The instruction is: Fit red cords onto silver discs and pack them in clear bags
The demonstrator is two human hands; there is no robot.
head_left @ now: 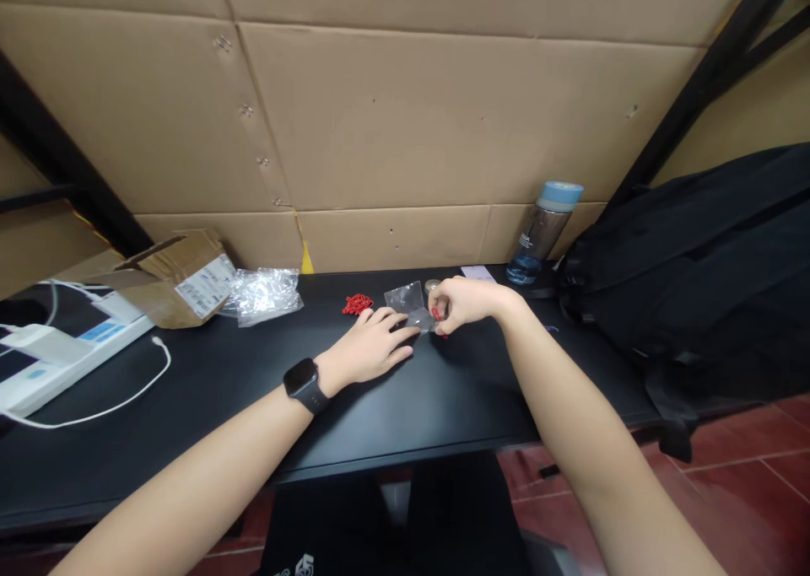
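My left hand [373,346], with a black watch on its wrist, lies on the black table with its fingers apart, the fingertips touching the lower left edge of a small clear plastic bag [405,297]. My right hand [465,300] is at the bag's right side, its thumb and fingers pinched on a small red item [435,313]. Just behind my left hand sits a small pile of red cords [358,304]. A round, clear object [432,285] is partly hidden behind my right hand.
Left of the hands are crumpled clear plastic bags [269,296], an open cardboard box [183,282] and a white power strip [76,361] with cables. A bottle [541,234], a pale card [477,273] and a black backpack [709,281] stand or lie toward the right.
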